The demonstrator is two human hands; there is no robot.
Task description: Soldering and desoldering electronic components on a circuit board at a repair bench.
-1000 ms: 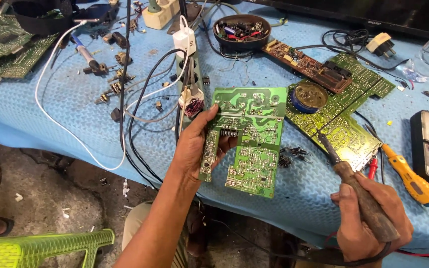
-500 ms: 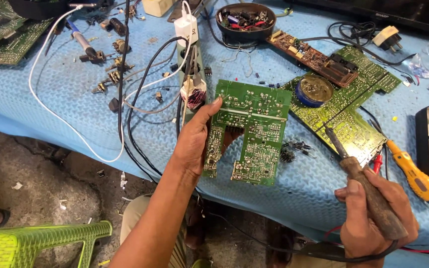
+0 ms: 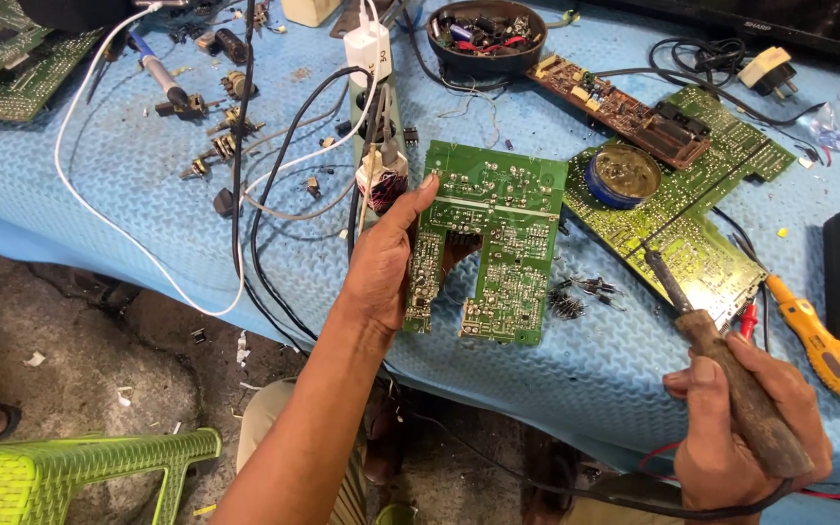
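The left hand [image 3: 381, 267] has its fingers [image 3: 418, 194] clamped on the left edge of a green circuit board [image 3: 493, 238], holding it solder side up just above the blue worktop [image 3: 128, 204]. The right hand [image 3: 746, 433] is closed around a soldering iron [image 3: 721, 360], tip raised beside the board. The board looks light, stiff and fragile; its bare edges seem the safest hold. A solder tin [image 3: 622, 175] sits nearby.
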